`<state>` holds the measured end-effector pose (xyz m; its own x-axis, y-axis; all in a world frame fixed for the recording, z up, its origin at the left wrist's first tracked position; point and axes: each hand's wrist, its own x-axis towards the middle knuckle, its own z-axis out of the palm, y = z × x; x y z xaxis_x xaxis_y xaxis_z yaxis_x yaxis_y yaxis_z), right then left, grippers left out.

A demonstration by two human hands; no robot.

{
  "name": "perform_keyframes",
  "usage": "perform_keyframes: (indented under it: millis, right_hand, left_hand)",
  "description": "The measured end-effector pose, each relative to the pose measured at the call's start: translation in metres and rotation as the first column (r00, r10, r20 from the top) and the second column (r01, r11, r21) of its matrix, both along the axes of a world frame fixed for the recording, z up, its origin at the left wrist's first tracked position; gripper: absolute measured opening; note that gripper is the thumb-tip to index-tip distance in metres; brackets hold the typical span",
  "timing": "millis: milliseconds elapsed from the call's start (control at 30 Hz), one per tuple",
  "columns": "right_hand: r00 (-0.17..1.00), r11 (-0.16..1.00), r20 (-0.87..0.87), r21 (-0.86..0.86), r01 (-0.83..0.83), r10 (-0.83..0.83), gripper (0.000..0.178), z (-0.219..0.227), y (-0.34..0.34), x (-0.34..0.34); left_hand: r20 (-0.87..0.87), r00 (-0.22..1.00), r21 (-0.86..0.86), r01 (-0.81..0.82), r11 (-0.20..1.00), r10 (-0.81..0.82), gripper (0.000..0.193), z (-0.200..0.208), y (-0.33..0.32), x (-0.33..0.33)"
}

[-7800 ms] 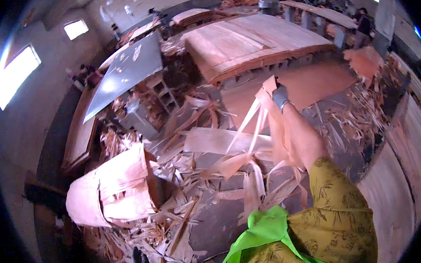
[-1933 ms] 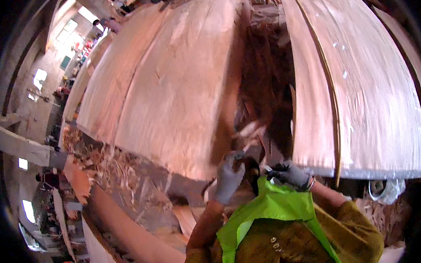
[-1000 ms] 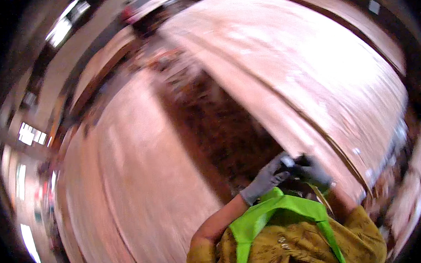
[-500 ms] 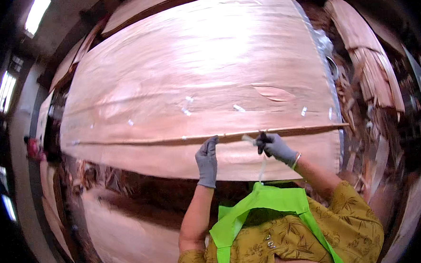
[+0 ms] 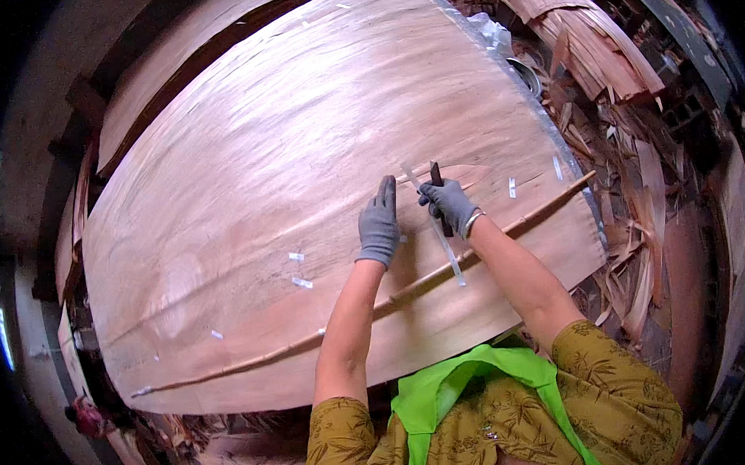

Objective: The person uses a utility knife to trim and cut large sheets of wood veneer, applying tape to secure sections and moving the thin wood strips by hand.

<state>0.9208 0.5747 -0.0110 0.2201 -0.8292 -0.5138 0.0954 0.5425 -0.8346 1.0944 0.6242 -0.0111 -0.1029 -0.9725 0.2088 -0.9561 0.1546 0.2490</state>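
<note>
My left hand (image 5: 378, 225), in a grey glove, is over a broad pale wood veneer sheet (image 5: 244, 189). Its fingers are stretched out close together, tips beside the upper end of a tape strip. Just to its right, my right hand (image 5: 449, 205), also gloved, is closed round a dark, flat, narrow tool (image 5: 436, 175) whose exact kind I cannot make out. The translucent tape strip (image 5: 453, 258) hangs from the same hand, slanting down across a long thin wooden stick (image 5: 417, 287). A leaf-shaped patch (image 5: 468, 177) lies beyond the right hand.
Small pieces of tape (image 5: 302, 282) dot the veneer. Along the right side are torn veneer scraps (image 5: 636, 278), a stack of veneer strips (image 5: 585, 32) and crumpled clear plastic (image 5: 490, 34). Another sheet edge (image 5: 170, 66) stands behind. A reddish shape (image 5: 87, 416) is at far left.
Both hands have moved up and away from the stick, farther over the veneer. The left fingers have straightened. The view has turned, so the stick now slopes up to the right.
</note>
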Motion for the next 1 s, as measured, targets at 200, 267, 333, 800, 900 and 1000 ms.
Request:
perform_keyframes:
  millis: [200, 267, 333, 800, 900, 1000]
  right_hand:
    - [0.987, 0.982, -0.129, 0.148, 0.117, -0.098, 0.024, 0.011, 0.000, 0.014]
    - [0.989, 0.992, -0.132, 0.094, 0.084, -0.072, 0.029, -0.007, 0.008, 0.006]
    - [0.987, 0.972, -0.040, 0.168, 0.162, -0.157, 0.030, 0.008, 0.033, 0.007]
    - [0.908, 0.973, -0.379, 0.072, 0.219, -0.176, 0.019, -0.010, -0.032, -0.138]
    - [0.878, 0.975, -0.448, 0.052, 0.215, -0.170, 0.020, -0.022, -0.025, -0.145]
    - [0.924, 0.962, -0.323, 0.106, 0.252, -0.206, 0.014, -0.008, -0.004, -0.140]
  left_hand:
    - [0.214, 0.877, 0.015, 0.436, 0.900, -0.429, 0.057, -0.023, -0.040, 0.008]
    - [0.038, 0.916, 0.080, 0.396, 0.915, -0.400, 0.047, -0.024, -0.037, 0.006]
    - [0.291, 0.860, 0.065, 0.421, 0.905, -0.420, 0.045, -0.016, -0.035, 0.007]
    - [0.187, 0.813, -0.138, 0.577, 0.805, -0.551, 0.038, -0.015, -0.091, -0.126]
    - [0.233, 0.764, -0.048, 0.627, 0.778, -0.601, 0.038, -0.022, -0.090, -0.137]
    - [0.220, 0.790, -0.021, 0.590, 0.807, -0.572, 0.038, -0.025, -0.085, -0.131]
